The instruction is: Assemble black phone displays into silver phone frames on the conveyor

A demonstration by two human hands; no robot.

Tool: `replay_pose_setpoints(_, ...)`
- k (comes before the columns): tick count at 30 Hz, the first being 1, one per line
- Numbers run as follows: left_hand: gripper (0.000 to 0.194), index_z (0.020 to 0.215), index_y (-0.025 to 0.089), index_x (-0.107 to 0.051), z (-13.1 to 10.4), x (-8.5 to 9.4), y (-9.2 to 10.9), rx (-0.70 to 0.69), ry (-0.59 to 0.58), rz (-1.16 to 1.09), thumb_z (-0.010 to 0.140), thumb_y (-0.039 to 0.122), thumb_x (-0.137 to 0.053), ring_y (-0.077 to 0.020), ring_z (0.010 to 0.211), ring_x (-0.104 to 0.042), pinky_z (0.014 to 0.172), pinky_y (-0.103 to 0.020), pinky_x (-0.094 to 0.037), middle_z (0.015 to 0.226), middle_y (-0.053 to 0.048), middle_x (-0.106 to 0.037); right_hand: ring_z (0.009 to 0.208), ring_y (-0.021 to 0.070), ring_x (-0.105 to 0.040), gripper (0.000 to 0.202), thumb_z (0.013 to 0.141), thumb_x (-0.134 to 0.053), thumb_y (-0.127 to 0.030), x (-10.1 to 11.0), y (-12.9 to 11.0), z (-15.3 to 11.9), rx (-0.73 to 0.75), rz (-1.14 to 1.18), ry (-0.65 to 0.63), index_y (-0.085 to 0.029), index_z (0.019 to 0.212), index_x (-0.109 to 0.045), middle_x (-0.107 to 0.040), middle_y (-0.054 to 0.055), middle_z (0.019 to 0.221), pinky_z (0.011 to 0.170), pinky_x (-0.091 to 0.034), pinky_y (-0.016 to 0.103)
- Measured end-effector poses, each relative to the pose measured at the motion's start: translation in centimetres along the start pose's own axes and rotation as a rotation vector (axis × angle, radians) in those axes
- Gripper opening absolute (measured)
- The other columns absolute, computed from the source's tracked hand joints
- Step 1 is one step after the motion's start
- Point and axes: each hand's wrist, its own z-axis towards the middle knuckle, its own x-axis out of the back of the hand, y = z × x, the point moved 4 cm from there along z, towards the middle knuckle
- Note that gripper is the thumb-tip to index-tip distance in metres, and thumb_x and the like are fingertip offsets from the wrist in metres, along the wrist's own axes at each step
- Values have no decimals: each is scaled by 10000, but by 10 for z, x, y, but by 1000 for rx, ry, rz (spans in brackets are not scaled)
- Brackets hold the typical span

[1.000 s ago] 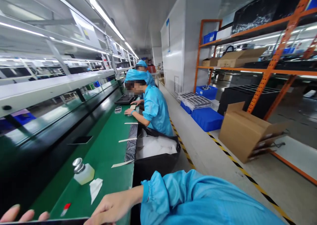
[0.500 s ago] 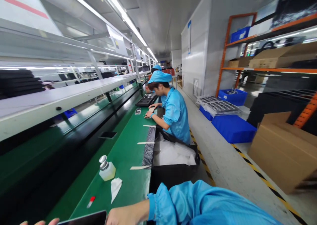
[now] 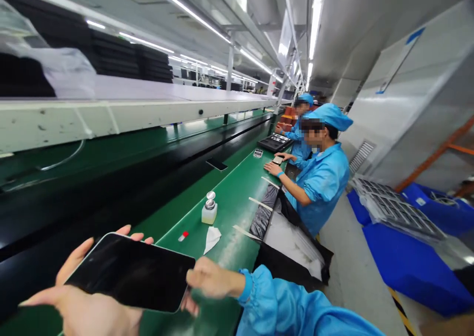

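A black tablet-like screen (image 3: pixel 133 273) lies flat across my two hands above the near end of the green bench (image 3: pixel 237 198). My left hand (image 3: pixel 79 296) supports it from below, fingers spread under its far edge. My right hand (image 3: pixel 209 280), in a blue sleeve, grips its right edge. Just beyond it on the bench lie a small red-and-white item (image 3: pixel 182 236), a folded white wipe (image 3: pixel 212 238) and a dispenser bottle with a metal cap (image 3: pixel 209 208).
A black conveyor belt (image 3: pixel 148 178) runs along the left under a white shelf (image 3: pixel 111 109) stacked with black trays. Two co-workers in blue (image 3: pixel 318 178) sit further along the bench. A black bin with white lining (image 3: pixel 296 247) stands beside it. Blue crates (image 3: pixel 407 257) sit on the floor.
The view swung left and down. The black screen and both my hands, earlier only at the bottom edge, are now fully in view, raised over the bench.
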Motion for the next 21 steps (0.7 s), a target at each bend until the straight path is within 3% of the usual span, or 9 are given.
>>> replay_pose_setpoints(1,632,1108,293,-711,1,-1,1,24,-13,-2,1198,616,-176,-247,802,-765,628,-371,-686,959,10,-831,470,122,-568,1031,533,-606,-1202,7,-3,1,4,-26,56,-174,615,-627,-597,25,552,488,-484,268)
replay_pose_setpoints(3,634,1070,278,-714,5,-1,2,56,-54,11,1151,757,-306,-262,820,-774,601,-371,-686,957,-9,-838,482,99,-512,999,651,-578,-1180,19,-8,3,-3,-62,122,-181,630,-591,-563,0,550,485,-439,246)
replay_pose_setpoints(5,738,1037,272,-716,10,4,1,47,-80,16,907,990,-606,-282,852,-773,612,-382,-694,962,-21,-843,499,98,-515,976,707,-602,-1146,23,-10,5,-26,-85,95,-172,635,-601,-573,4,562,499,-436,239)
replay_pose_setpoints(7,889,1027,270,-721,16,11,0,40,-87,17,633,1064,-790,-298,847,-768,599,-393,-691,955,-24,-846,507,107,-539,972,672,-651,-1138,22,-11,8,-21,-96,36,-167,643,-625,-593,13,574,513,-454,248)
replay_pose_setpoints(8,918,1036,270,-726,18,14,-1,34,-91,17,581,1062,-822,-300,838,-767,593,-397,-692,960,-23,-849,511,111,-549,973,652,-664,-1139,21,-11,10,-12,-97,2,-167,650,-635,-599,15,580,517,-461,251)
replay_pose_setpoints(14,854,1066,294,-733,31,25,4,-62,-138,49,667,1048,-788,-266,804,-786,615,-385,-716,979,18,-860,505,94,-529,837,824,-740,-984,20,8,25,-85,-150,-92,-164,679,-649,-593,-9,579,522,-451,226)
replay_pose_setpoints(17,993,1107,304,-734,32,26,-4,152,-138,159,505,1089,-820,-315,809,-815,591,-430,-717,975,-14,-869,562,129,-615,817,820,-774,-959,23,10,33,-77,-116,-171,-151,752,-676,-654,15,636,618,-528,260)
replay_pose_setpoints(19,1027,1191,281,-750,25,22,-15,340,-248,266,539,1070,-832,-340,818,-832,657,-459,-733,1026,-77,-878,689,168,-688,896,798,-701,-1030,31,0,36,50,-92,-64,-141,907,-711,-707,44,754,746,-576,311)
replay_pose_setpoints(21,947,1237,219,-782,14,14,-26,459,-415,355,687,988,-843,-338,842,-842,775,-435,-734,1074,-140,-876,773,172,-676,983,819,-597,-1079,41,-13,36,189,-92,112,-144,1095,-723,-703,40,852,810,-567,328)
